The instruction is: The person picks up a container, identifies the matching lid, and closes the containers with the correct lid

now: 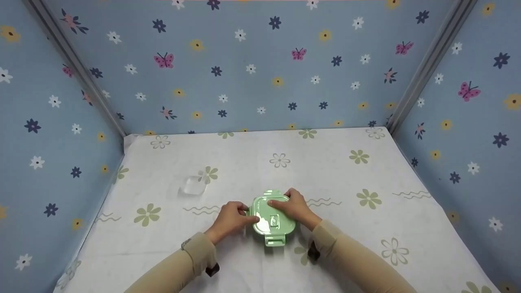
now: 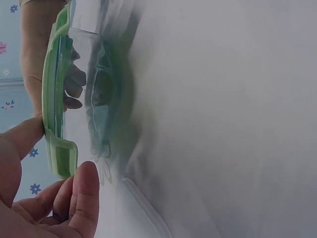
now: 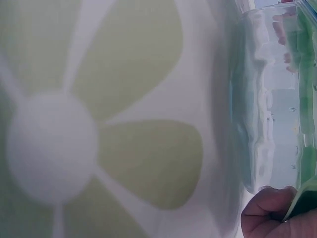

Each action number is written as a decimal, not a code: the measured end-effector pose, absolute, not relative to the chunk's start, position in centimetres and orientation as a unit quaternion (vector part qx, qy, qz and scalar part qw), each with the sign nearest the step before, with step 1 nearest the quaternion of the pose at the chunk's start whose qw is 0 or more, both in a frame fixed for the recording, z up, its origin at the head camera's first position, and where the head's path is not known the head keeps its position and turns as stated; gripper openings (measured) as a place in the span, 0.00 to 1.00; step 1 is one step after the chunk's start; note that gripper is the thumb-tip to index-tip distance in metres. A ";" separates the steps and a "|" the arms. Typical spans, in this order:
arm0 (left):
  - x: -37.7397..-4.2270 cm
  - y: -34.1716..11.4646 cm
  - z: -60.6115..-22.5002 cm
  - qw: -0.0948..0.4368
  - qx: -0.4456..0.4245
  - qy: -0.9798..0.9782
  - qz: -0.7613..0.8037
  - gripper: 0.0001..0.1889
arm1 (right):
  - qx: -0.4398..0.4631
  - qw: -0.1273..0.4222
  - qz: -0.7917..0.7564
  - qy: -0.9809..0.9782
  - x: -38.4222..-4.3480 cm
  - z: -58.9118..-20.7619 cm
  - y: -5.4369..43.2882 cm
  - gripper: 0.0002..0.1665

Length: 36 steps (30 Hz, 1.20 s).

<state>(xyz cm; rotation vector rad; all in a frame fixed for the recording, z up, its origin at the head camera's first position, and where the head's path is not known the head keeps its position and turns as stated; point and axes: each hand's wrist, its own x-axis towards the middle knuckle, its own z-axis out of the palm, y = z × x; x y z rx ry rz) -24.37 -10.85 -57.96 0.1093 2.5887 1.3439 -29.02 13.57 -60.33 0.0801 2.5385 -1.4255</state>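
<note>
Two Hands on a Green-Lidded Container

We find the clear container (image 3: pixel 277 129) just below and right of the middle of the head view, capped by its green lid (image 1: pixel 264 207). The left hand (image 1: pixel 232 219) is at the lid's left edge, thumb laid on the rim; its fingers bend in around the side flap (image 2: pixel 62 156), leaving only a small gap between thumb and fingers. The right hand (image 1: pixel 296 206) grips from the upper right, thumb across the top of the lid and fingers curled below the edge (we see some of them through the clear wall in the left wrist view). Toward the bottom of the frame, the front flap (image 1: pixel 275 241) juts outward from the lid.

Left of centre, well apart from both hands, we notice a small clear object (image 1: pixel 194 186), too faint for us to name. Everything rests on a white flowered tablecloth (image 1: pixel 333 171). Tan sleeves (image 1: pixel 362 260) enter from the bottom, and a blue wall (image 1: pixel 228 49) with flowers and butterflies fills the top, flanked by grey posts (image 1: pixel 427 61).
</note>
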 end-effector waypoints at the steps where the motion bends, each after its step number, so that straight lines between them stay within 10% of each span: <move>1: -24.4 -10.8 -58.0 0.114 0.035 0.879 0.462 0.27 | 0.027 0.114 -0.487 0.865 -29.1 -60.4 13.5 0.32; 36: -25.3 -10.9 -59.0 0.142 -0.003 0.828 0.543 0.18 | 0.046 0.108 -0.526 0.842 -29.1 -61.2 13.4 0.30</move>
